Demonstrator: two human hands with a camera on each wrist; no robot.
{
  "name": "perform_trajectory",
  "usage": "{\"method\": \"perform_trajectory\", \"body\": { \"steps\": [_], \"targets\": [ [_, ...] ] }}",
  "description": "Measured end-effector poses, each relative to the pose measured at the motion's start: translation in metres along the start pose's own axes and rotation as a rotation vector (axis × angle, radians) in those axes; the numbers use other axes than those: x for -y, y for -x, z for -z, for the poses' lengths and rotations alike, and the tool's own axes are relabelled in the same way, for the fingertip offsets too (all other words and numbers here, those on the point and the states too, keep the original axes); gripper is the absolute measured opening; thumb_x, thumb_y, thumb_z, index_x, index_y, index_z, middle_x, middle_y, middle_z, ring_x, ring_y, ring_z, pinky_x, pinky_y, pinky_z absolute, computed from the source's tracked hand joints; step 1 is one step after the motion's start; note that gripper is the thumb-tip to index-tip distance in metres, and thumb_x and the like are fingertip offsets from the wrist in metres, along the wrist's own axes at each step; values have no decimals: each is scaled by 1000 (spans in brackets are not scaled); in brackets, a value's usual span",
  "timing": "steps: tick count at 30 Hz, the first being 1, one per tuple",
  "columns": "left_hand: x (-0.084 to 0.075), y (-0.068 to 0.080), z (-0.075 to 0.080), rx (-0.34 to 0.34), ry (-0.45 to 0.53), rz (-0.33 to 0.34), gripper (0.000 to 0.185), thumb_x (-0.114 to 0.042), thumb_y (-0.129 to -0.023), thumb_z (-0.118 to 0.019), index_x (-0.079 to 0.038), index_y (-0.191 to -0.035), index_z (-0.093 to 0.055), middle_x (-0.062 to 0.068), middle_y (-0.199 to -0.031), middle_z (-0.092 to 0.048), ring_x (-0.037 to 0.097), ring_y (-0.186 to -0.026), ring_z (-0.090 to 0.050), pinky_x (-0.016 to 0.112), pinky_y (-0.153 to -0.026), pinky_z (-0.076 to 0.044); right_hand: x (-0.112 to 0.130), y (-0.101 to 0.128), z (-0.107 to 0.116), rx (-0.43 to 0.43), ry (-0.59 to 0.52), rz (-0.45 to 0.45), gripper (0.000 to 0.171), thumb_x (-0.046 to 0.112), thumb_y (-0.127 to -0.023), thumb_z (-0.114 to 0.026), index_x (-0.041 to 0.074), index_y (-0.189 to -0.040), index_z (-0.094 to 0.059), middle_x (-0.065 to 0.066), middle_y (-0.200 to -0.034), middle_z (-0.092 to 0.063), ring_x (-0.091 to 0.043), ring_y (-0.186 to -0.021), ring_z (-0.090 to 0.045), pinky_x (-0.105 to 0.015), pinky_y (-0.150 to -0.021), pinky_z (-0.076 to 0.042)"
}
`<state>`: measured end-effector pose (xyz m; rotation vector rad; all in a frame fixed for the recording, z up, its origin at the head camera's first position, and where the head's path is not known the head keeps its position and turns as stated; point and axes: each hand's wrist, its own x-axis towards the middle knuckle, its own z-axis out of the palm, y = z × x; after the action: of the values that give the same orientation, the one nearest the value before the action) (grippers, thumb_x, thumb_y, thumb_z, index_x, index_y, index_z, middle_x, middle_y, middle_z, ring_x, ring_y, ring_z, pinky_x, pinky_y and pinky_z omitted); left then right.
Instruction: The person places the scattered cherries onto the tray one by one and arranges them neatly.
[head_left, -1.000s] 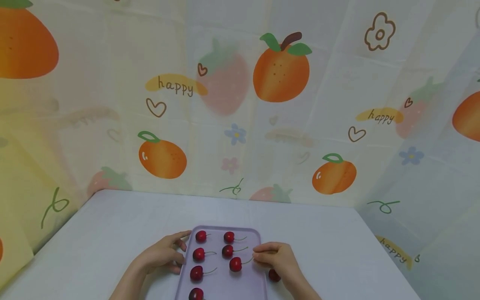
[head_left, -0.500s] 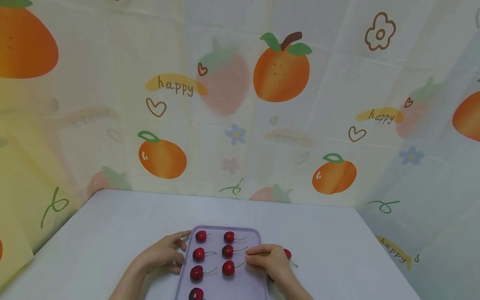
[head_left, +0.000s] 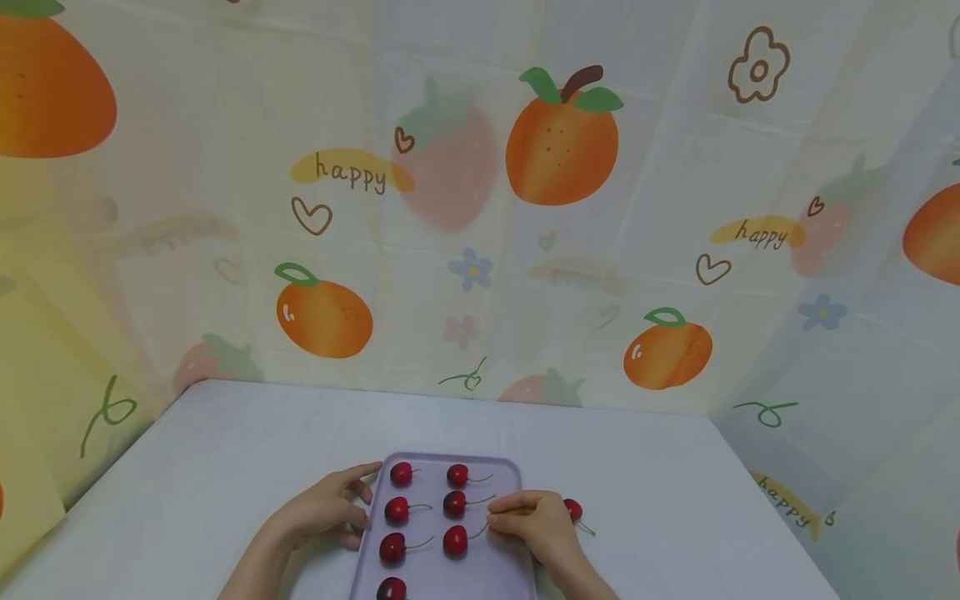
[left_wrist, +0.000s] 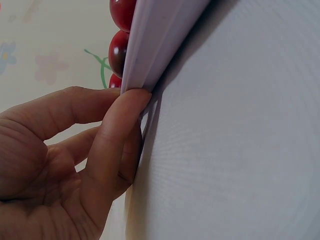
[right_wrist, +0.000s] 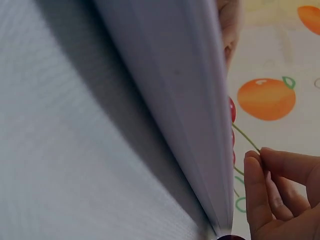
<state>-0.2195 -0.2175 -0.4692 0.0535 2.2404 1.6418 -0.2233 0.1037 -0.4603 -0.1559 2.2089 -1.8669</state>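
In the head view a lilac tray lies on the white table, with cherries in two columns. My right hand pinches the green stem of a red cherry, the lowest in the right column, between thumb and fingertips. That cherry sits over the tray floor, below a darker cherry. At the tray's left side, my left hand has its index finger stretched to the far corner and its thumb lower down. The left wrist view shows fingertips touching the tray's outer wall.
A loose cherry with its stem lies on the table right of the tray, partly behind my right hand. Another dark cherry shows at the bottom of the right wrist view. A fruit-printed curtain stands behind the table.
My right hand has shifted left over the tray's right rim, bringing the cherry by its stem under the right column. A loose cherry behind the hand has come into view. The left hand stays put.
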Motion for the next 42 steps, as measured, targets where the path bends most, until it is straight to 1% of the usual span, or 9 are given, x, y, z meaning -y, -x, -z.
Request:
{"method": "perform_trajectory", "body": {
  "steps": [5, 8, 15, 22, 27, 33, 38, 42],
  "targets": [
    [1, 0, 0, 5, 8, -11, 92, 5, -69, -66, 2, -153, -29, 15, -107, -47, 16, -63, -56, 30, -58, -60, -2, 0, -1, -20, 69, -15, 24, 7, -79, -77, -8, -97, -74, -9, -84, -76, -9, -72, -70, -29, -70, -63],
    [1, -1, -1, -1, 2, -1, 91, 5, -70, -66, 1, -153, -29, 15, -107, -48, 16, -63, -56, 30, -58, -59, -2, 0, -1, -26, 97, -15, 22, 6, -78, -77, -8, -95, -74, -8, -84, -76, -9, -72, -69, -30, -70, -63],
    [0, -1, -1, -8, -6, 19, 90, 5, -71, -67, 0, -153, -30, 14, -107, -48, 16, -63, -56, 30, -58, -59, 2, 3, 0, -24, 110, 2, 22, 6, -77, -78, -7, -94, -74, -8, -83, -76, -8, -71, -69, -29, -70, -63],
    [0, -1, -1, 5, 2, -8, 91, 5, -70, -66, 2, -153, -28, 15, -107, -48, 16, -64, -56, 31, -59, -60, 3, 5, 5, -40, 158, 19, 20, 8, -76, -79, -5, -91, -75, -8, -81, -76, -8, -69, -69, -28, -68, -62],
    [1, -1, 0, 12, 10, -15, 92, 5, -70, -66, 2, -153, -27, 15, -107, -47, 16, -63, -56, 31, -59, -60, 4, 5, 9, -50, 149, 15, 20, 7, -76, -79, -6, -91, -75, -9, -80, -75, -9, -69, -70, -28, -67, -62],
    [1, -2, 0, 6, 1, 7, 90, 4, -71, -66, 0, -153, -29, 14, -108, -48, 16, -65, -56, 31, -59, -60, 6, 3, 18, -80, 216, -8, 20, 12, -77, -79, 0, -92, -76, -6, -79, -76, -13, -68, -72, -28, -64, -61],
    [1, -2, 0, 3, -4, 14, 90, 4, -71, -67, 0, -153, -29, 14, -107, -48, 17, -66, -56, 30, -59, -60, 6, 3, 30, -99, 192, 0, 22, 11, -77, -78, -3, -95, -75, -8, -82, -76, -13, -71, -72, -29, -67, -62],
    [0, -2, 0, 3, -7, 15, 90, 4, -71, -67, 0, -153, -29, 14, -107, -48, 16, -65, -56, 30, -59, -59, 6, 4, 40, -130, 195, 2, 23, 11, -78, -77, -3, -96, -75, -8, -82, -76, -13, -71, -72, -27, -67, -62]
  ]
}}
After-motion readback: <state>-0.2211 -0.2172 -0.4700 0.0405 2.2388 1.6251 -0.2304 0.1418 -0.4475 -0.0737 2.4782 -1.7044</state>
